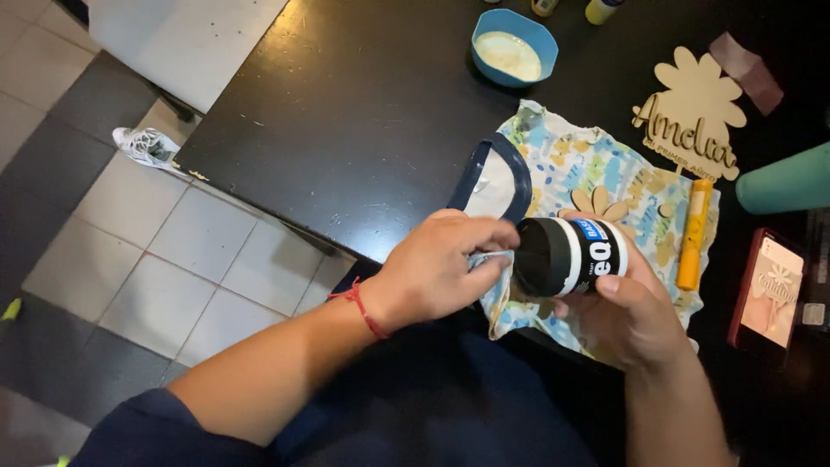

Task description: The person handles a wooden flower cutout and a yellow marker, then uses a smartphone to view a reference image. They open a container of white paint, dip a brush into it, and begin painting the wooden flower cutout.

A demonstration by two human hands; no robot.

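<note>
Black jar (pixel 571 256) | lies sideways, lid leftward | right hand (pixel 635 316) grips body | left hand (pixel 437 268) pinches lid

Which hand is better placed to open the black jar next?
Left. The left hand already has its fingers at the black jar's lid end, while the right hand cradles the body, steadying it.

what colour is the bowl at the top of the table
The bowl is blue with a pale creamy fill, seen in the head view.

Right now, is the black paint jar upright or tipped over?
Tipped: the black paint jar lies sideways in the right hand, its lid end facing the left hand.
</note>
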